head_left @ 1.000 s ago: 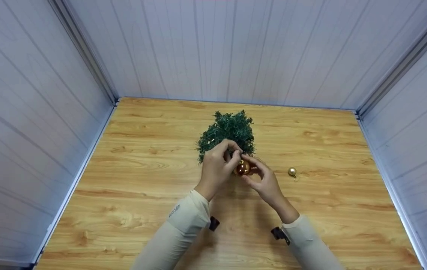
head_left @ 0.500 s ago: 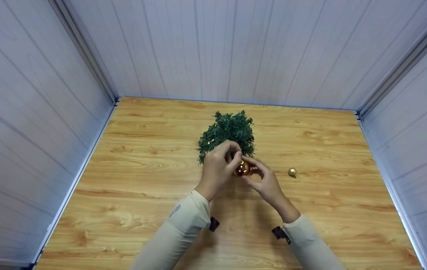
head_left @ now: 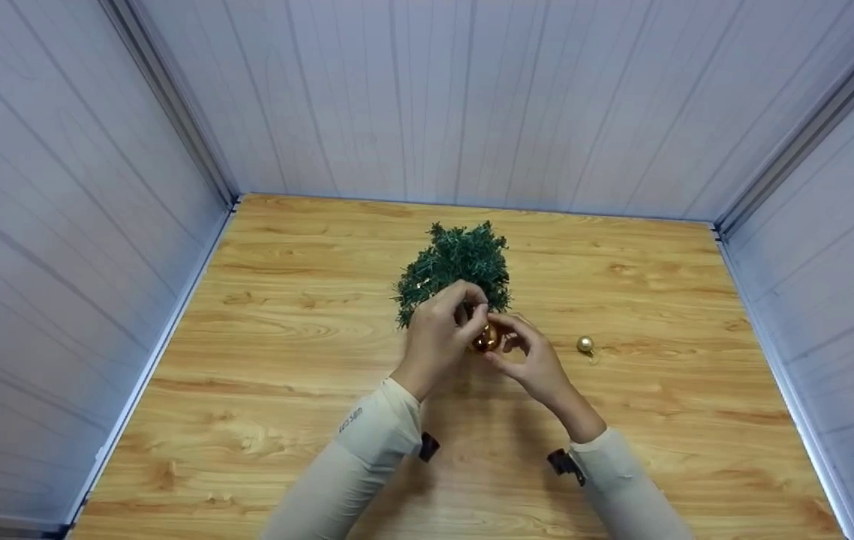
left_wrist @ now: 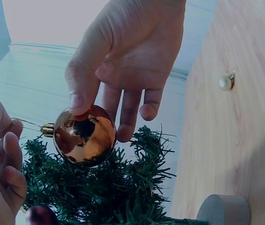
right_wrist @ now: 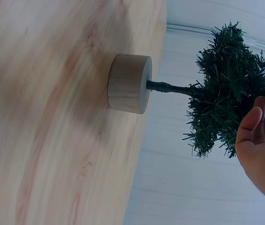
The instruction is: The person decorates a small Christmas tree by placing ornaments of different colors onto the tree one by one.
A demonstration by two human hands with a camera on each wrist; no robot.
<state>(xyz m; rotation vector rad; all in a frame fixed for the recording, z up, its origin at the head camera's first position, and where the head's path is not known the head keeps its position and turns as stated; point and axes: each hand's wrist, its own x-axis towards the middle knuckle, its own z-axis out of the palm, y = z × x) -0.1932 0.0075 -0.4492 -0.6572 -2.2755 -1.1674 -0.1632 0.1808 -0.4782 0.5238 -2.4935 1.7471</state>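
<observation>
A shiny copper Christmas ball (left_wrist: 85,140) with a gold cap and a thin string loop (left_wrist: 25,123) is held in front of a small green artificial Christmas tree (head_left: 464,255). My right hand (head_left: 536,367) grips the ball between thumb and fingers. At the loop's far end, my left hand (head_left: 434,330) pinches the string with thumb and forefinger. The left wrist view shows the string stretched between the two hands. A dark red ball (left_wrist: 41,215) sits low among the branches. In the right wrist view the copper ball is cut off by the frame edge.
The tree stands on a round wooden base (right_wrist: 128,83) on the wood-grain table (head_left: 284,420). A small pale gold ball (head_left: 584,343) lies on the table to the right of my right hand. White panel walls (head_left: 427,97) enclose the back and both sides.
Both hands have shifted very slightly to the right, still holding the ball and its string. The tree and the small gold ball stay where they were.
</observation>
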